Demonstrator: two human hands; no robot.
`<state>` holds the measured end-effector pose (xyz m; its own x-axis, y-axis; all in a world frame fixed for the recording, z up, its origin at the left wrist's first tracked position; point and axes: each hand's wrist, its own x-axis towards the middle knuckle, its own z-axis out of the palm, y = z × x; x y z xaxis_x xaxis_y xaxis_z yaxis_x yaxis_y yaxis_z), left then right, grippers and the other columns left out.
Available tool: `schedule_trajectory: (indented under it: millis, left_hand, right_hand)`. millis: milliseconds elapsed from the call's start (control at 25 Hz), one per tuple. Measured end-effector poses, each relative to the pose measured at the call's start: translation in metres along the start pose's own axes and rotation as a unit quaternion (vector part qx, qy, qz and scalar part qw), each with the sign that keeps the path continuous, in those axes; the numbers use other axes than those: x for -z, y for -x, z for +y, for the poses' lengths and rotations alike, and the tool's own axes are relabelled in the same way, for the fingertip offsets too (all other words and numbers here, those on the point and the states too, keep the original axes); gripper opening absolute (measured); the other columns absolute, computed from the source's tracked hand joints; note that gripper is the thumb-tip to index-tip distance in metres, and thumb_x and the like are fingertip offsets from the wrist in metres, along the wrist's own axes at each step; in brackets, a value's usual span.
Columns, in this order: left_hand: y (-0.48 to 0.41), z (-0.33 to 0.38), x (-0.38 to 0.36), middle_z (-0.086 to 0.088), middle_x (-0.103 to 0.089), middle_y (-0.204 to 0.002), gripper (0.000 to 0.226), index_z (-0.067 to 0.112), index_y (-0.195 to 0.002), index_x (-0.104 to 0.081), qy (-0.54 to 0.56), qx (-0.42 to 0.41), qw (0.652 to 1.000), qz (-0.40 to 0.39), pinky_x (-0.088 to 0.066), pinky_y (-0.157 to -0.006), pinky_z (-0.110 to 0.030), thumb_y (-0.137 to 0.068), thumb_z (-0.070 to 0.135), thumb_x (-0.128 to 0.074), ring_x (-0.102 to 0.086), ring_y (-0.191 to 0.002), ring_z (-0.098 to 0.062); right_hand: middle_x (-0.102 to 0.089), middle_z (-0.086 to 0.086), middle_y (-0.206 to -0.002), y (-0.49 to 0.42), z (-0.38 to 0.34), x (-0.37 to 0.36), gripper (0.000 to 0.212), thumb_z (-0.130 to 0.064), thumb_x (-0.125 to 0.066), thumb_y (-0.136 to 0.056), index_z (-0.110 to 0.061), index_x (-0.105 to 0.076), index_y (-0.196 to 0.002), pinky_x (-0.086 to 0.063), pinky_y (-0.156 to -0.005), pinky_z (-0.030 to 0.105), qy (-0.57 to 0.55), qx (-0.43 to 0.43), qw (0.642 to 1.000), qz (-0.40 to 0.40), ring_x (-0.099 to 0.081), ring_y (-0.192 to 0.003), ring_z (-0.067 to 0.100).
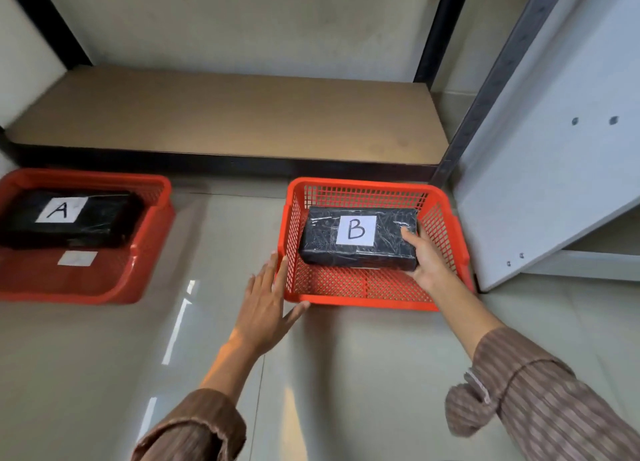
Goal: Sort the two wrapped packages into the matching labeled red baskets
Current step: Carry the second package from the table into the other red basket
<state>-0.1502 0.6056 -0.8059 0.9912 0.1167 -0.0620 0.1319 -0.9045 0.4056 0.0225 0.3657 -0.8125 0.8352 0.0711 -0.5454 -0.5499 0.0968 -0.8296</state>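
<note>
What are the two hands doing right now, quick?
Left hand: open, fingers spread, holding nothing, beside the right-side red plastic mesh basket.
Right hand: closed on the black wrapped package labeled B inside that basket.

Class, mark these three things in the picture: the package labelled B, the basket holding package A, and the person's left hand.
Package B (358,239): head view, on its white B label.
Basket with package A (152,232): head view, on its right wall.
Left hand (265,308): head view, on the back of the open hand.

Bare glossy tiled floor (225,239) lies open between the two red plastic mesh baskets (446,218); a tilted grey metal panel (554,170) crowds the right one.
</note>
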Motion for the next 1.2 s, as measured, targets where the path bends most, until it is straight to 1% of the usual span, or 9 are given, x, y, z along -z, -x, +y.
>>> schedule_trajectory:
  millis: [160,280,400,480,560,640,760,920,1200]
  left_hand:
    - [-0.002,-0.001,-0.015,-0.021,-0.020,-0.151,0.093,0.004,-0.140,-0.023,-0.006,-0.004,1.000,0.002,-0.023,-0.108,-0.059,-0.080,0.072,-0.003,-0.021,-0.138,-0.034]
    - [0.001,-0.004,-0.025,-0.019,-0.018,-0.152,0.087,0.005,-0.141,-0.021,-0.013,-0.004,1.000,0.016,-0.019,-0.110,-0.054,-0.084,0.068,-0.003,-0.016,-0.140,-0.026]
    - [0.000,-0.006,-0.029,-0.018,-0.015,-0.153,0.083,0.006,-0.142,-0.018,-0.021,-0.008,0.999,0.034,-0.016,-0.112,-0.050,-0.086,0.066,-0.004,-0.013,-0.141,-0.024]
    - [0.000,-0.006,-0.031,-0.019,-0.014,-0.152,0.080,0.006,-0.142,-0.017,-0.026,-0.013,0.998,0.048,-0.013,-0.116,-0.043,-0.088,0.064,-0.006,-0.010,-0.141,-0.022]
    - [0.001,-0.005,-0.030,-0.020,-0.016,-0.152,0.078,0.005,-0.142,-0.017,-0.028,-0.015,0.998,0.057,-0.007,-0.114,-0.037,-0.089,0.062,-0.008,-0.011,-0.140,-0.022]
    - [-0.001,-0.004,-0.032,-0.020,-0.018,-0.151,0.076,0.004,-0.141,-0.017,-0.024,-0.014,0.998,0.057,-0.005,-0.112,-0.036,-0.090,0.060,-0.010,-0.012,-0.139,-0.023]
    - [0.001,-0.003,-0.034,-0.019,-0.016,-0.152,0.074,0.006,-0.142,-0.014,-0.017,-0.020,0.997,0.072,-0.004,-0.114,-0.033,-0.090,0.059,-0.011,-0.009,-0.140,-0.023]
    - [0.002,-0.005,-0.036,-0.016,-0.012,-0.153,0.073,0.008,-0.143,-0.009,-0.013,-0.026,0.996,0.084,0.002,-0.113,-0.027,-0.090,0.059,-0.012,-0.006,-0.141,-0.022]
    - [0.002,-0.004,-0.035,-0.015,-0.009,-0.152,0.075,0.008,-0.143,-0.007,-0.017,-0.017,0.997,0.071,0.000,-0.114,-0.031,-0.089,0.061,-0.009,-0.004,-0.141,-0.021]
  right_hand:
    - [-0.055,-0.003,-0.135,-0.023,0.008,-0.018,0.055,-0.043,-0.060,-0.082,-0.038,-0.042,-0.134,-0.042,-0.103,0.050,0.050,0.041,0.997,0.043,-0.054,-0.120,0.022]
    - [-0.040,0.008,-0.148,-0.033,0.013,-0.030,0.058,-0.039,-0.051,-0.091,-0.016,-0.036,-0.142,-0.031,-0.111,0.035,0.128,0.080,0.984,0.098,-0.039,-0.135,0.027]
    - [-0.037,0.021,-0.147,-0.043,0.016,-0.033,0.053,-0.038,-0.043,-0.095,-0.007,-0.040,-0.138,-0.027,-0.114,0.042,0.230,0.092,0.957,0.152,-0.033,-0.136,0.035]
    - [-0.040,0.025,-0.140,-0.047,0.013,-0.036,0.049,-0.036,-0.047,-0.093,-0.004,-0.048,-0.129,-0.029,-0.112,0.047,0.265,0.106,0.943,0.174,-0.036,-0.132,0.039]
    - [-0.039,0.020,-0.143,-0.041,0.017,-0.037,0.057,-0.035,-0.059,-0.087,-0.010,-0.042,-0.134,-0.030,-0.112,0.047,0.241,0.138,0.946,0.168,-0.036,-0.133,0.036]
    - [-0.035,0.013,-0.147,-0.034,0.026,-0.038,0.089,-0.045,-0.073,-0.072,-0.026,-0.025,-0.144,-0.027,-0.114,0.046,0.286,0.177,0.932,0.134,-0.032,-0.136,0.029]
    - [-0.034,0.016,-0.138,-0.027,0.036,-0.037,0.111,-0.065,-0.073,-0.057,-0.035,-0.016,-0.146,-0.026,-0.111,0.046,0.473,0.194,0.852,0.118,-0.032,-0.129,0.033]
    - [-0.036,0.021,-0.132,-0.032,0.038,-0.043,0.115,-0.070,-0.068,-0.059,-0.021,-0.014,-0.148,-0.030,-0.106,0.044,0.500,0.206,0.831,0.130,-0.036,-0.120,0.036]
    - [-0.028,0.022,-0.140,-0.032,0.035,-0.044,0.115,-0.072,-0.063,-0.063,-0.023,-0.004,-0.149,-0.025,-0.109,0.044,0.530,0.172,0.821,0.123,-0.029,-0.127,0.038]
